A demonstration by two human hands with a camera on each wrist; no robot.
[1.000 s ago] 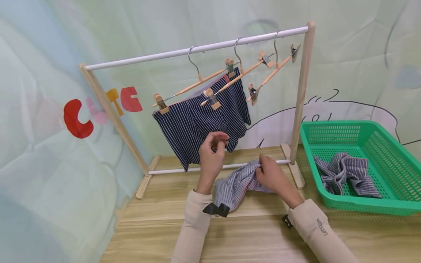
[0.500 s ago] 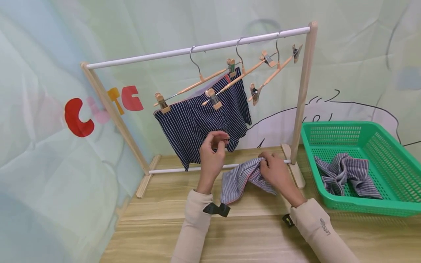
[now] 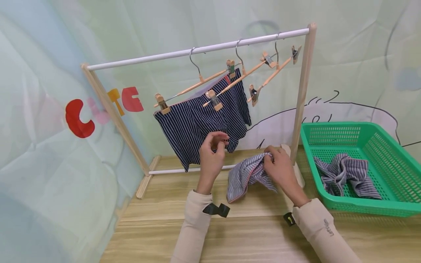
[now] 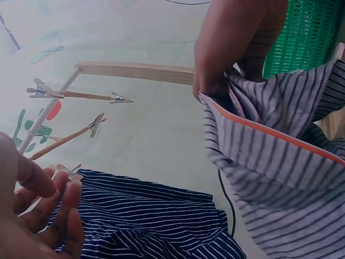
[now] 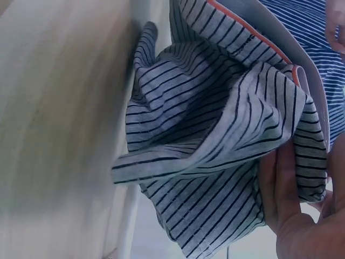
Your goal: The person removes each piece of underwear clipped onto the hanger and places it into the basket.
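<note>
My right hand (image 3: 281,168) pinches grey striped shorts (image 3: 243,179) by the edge of the waistband. They dangle in folds low over the table, with an orange seam running along the waistband in the left wrist view. My left hand (image 3: 212,157) holds nothing; its fingers are loosely bent in front of navy striped shorts (image 3: 187,126). Two clips of a hanger (image 3: 204,81) carry those navy shorts. In the right wrist view the grey cloth (image 5: 215,156) sags open, with the fingers (image 5: 285,183) of my right hand against it.
A wooden rack with a white rail (image 3: 141,60) bears two more clip hangers without clothes, a middle one (image 3: 241,76) and a right one (image 3: 273,75). On the right stands a green basket (image 3: 371,204) with another grey striped garment (image 3: 348,173) in it.
My right hand has risen slightly and moved right, drawing the grey shorts along. Their lower edge has shifted away from my left wrist. The left hand stays in place.
</note>
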